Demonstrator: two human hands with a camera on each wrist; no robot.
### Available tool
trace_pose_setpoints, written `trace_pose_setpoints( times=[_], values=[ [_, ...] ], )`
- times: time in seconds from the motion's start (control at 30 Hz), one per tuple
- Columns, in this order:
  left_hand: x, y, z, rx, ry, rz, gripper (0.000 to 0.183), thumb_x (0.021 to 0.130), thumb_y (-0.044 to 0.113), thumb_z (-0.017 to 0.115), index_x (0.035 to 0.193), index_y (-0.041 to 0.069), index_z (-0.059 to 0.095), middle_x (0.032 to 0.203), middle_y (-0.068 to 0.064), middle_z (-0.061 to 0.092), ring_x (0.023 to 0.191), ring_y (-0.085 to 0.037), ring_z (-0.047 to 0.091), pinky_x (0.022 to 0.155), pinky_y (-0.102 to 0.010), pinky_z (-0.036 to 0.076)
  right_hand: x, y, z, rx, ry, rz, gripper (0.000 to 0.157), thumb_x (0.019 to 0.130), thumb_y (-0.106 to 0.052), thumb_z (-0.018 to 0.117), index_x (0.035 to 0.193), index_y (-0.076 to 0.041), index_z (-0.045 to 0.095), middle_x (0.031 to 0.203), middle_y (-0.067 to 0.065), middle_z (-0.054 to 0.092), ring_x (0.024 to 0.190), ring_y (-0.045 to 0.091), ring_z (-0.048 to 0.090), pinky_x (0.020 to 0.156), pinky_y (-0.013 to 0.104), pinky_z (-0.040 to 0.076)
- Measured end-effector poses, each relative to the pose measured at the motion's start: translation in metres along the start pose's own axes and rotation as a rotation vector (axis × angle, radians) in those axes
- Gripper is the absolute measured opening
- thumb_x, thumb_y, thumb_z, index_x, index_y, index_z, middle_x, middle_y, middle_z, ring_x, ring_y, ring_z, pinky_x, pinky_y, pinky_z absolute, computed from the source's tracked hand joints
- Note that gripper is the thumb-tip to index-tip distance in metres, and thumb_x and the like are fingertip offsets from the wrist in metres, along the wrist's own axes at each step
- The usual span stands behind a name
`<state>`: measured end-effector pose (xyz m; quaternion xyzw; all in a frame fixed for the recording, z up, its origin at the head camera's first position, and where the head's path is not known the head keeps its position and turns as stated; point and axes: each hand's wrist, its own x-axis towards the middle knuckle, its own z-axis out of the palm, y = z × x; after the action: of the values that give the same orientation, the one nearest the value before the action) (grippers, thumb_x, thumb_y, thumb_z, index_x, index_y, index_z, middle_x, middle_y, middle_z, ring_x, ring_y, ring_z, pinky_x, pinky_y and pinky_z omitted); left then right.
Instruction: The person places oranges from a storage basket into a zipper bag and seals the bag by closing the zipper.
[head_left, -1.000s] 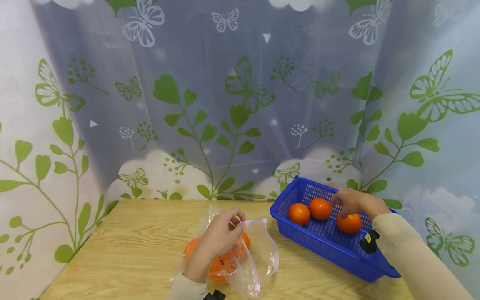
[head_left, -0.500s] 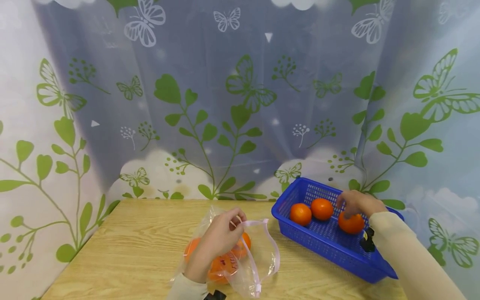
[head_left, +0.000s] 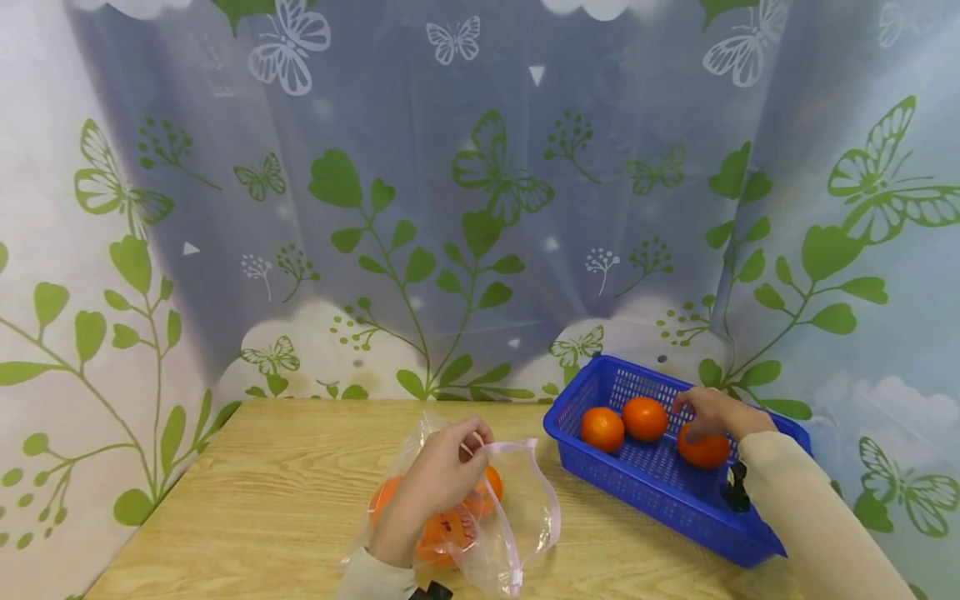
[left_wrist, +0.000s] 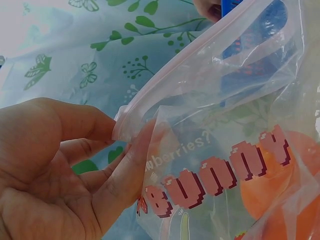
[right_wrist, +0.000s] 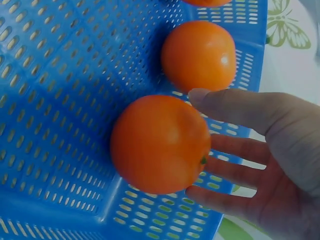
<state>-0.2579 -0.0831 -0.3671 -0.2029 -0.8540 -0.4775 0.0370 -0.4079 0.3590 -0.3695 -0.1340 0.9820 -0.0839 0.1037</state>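
Note:
My left hand (head_left: 447,467) pinches the pink-edged rim of a clear slider zip bag (left_wrist: 210,115) between thumb and fingertips. Its mouth gapes toward the right. Several oranges (head_left: 444,533) lie inside the bag, partly covered by my hand and wrist in the head view. My right hand (right_wrist: 260,155) is down in the blue basket (head_left: 667,517), thumb and fingers spread around the side of the nearest orange (right_wrist: 160,145). The fingertips are at its surface, some hidden behind it. That orange sits on the basket floor.
Two more oranges, a left one (head_left: 602,429) and a middle one (head_left: 644,418), sit in the basket's left half. Bag and basket stand side by side on a wood-grain table (head_left: 300,450). A curtain (head_left: 420,250) with leaves and butterflies hangs behind and at both sides.
My right hand has shifted slightly and settled lower over the nearest orange, and the basket's right end has swung slightly. The left hand and bag stay as they were.

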Motion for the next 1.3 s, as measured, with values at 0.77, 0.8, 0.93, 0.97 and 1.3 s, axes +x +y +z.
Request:
trace_pose_setpoints(
  times=[0.77, 0.8, 0.93, 0.97, 1.3],
  values=[
    [-0.0002, 0.0006, 0.0004, 0.011, 0.003, -0.005, 0.008, 0.098, 0.003, 0.057, 0.102, 0.008, 0.062, 0.091, -0.010, 0.066, 0.067, -0.015, 0.058, 0.050, -0.022, 0.053, -0.0026, 0.0107, 0.0091, 0.057, -0.107, 0.209, 0.046, 0.076, -0.012, 0.087, 0.116, -0.014, 0.064, 0.118, 0.019, 0.061, 0.091, 0.032, 0.058, 0.070, 0.043, 0.055],
    [-0.0001, 0.0008, 0.0003, 0.010, 0.003, -0.007, 0.009, 0.098, 0.003, 0.056, 0.102, 0.008, 0.062, 0.091, -0.010, 0.066, 0.067, -0.015, 0.058, 0.050, -0.022, 0.054, -0.0029, 0.0105, 0.0093, 0.057, -0.108, 0.210, 0.047, 0.076, -0.012, 0.087, 0.116, -0.014, 0.064, 0.118, 0.019, 0.061, 0.091, 0.032, 0.058, 0.070, 0.043, 0.054],
    [-0.0002, 0.0013, 0.0004, 0.003, 0.003, -0.014, 0.009, 0.098, 0.003, 0.056, 0.102, 0.008, 0.062, 0.090, -0.009, 0.064, 0.067, -0.015, 0.059, 0.049, -0.023, 0.055, -0.0026, 0.0101, 0.0111, 0.050, -0.107, 0.213, 0.046, 0.076, -0.013, 0.087, 0.115, -0.015, 0.064, 0.117, 0.018, 0.061, 0.092, 0.033, 0.057, 0.070, 0.043, 0.054],
    [-0.0001, 0.0014, 0.0005, 0.003, 0.002, -0.015, 0.008, 0.098, 0.003, 0.056, 0.102, 0.008, 0.062, 0.090, -0.009, 0.064, 0.067, -0.015, 0.059, 0.049, -0.023, 0.055, -0.0026, 0.0096, 0.0111, 0.047, -0.107, 0.217, 0.045, 0.076, -0.013, 0.087, 0.114, -0.016, 0.064, 0.117, 0.017, 0.061, 0.093, 0.033, 0.058, 0.070, 0.044, 0.054],
    [-0.0005, 0.0018, 0.0012, -0.004, -0.005, -0.018, 0.008, 0.099, 0.004, 0.056, 0.102, 0.007, 0.062, 0.091, -0.009, 0.064, 0.067, -0.015, 0.059, 0.050, -0.026, 0.056, -0.0066, 0.0050, 0.0033, 0.039, -0.123, 0.159, 0.040, 0.074, -0.008, 0.086, 0.108, -0.015, 0.066, 0.112, 0.014, 0.062, 0.091, 0.031, 0.057, 0.070, 0.042, 0.054]
  ],
)
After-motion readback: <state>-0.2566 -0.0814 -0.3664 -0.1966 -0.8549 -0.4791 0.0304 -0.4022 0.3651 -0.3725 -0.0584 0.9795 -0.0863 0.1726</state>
